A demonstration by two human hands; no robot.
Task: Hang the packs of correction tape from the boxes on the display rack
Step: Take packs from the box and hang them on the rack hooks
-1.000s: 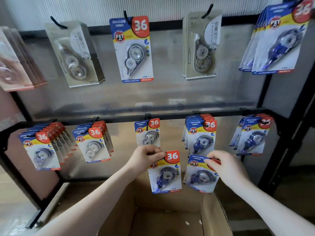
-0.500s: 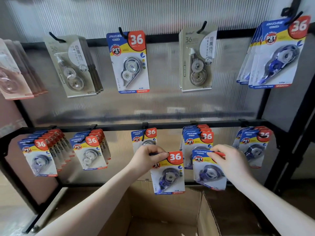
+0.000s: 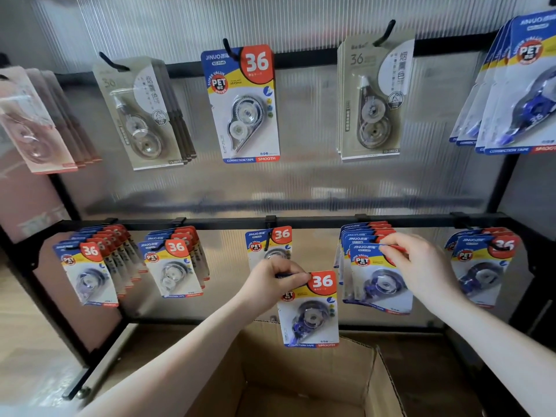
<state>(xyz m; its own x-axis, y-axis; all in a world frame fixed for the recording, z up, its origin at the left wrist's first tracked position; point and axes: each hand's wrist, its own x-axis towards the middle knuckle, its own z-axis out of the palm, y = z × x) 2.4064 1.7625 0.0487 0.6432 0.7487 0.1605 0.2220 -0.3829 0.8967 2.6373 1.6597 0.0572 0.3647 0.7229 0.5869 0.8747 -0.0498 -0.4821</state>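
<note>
**Both hands holding packs at lower rail**

L hand [image 3: 272, 281] pinches top edge of a correction tape pack [image 3: 310, 311], hanging free below the single pack on the middle hook [image 3: 268, 242], above the open cardboard box [image 3: 301, 383]. R hand [image 3: 418, 266] pinches top of a second pack [image 3: 377, 278], at front of the hung stack w/ blue dispensers on the display rack [image 3: 331, 221].

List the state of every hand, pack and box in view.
left hand: pinches a pack
left pack: held off the hooks, over the box
right hand: pinches a pack
right pack: held at the front of a hanging stack
middle lower-row pack: hanging alone
cardboard box: open
</note>
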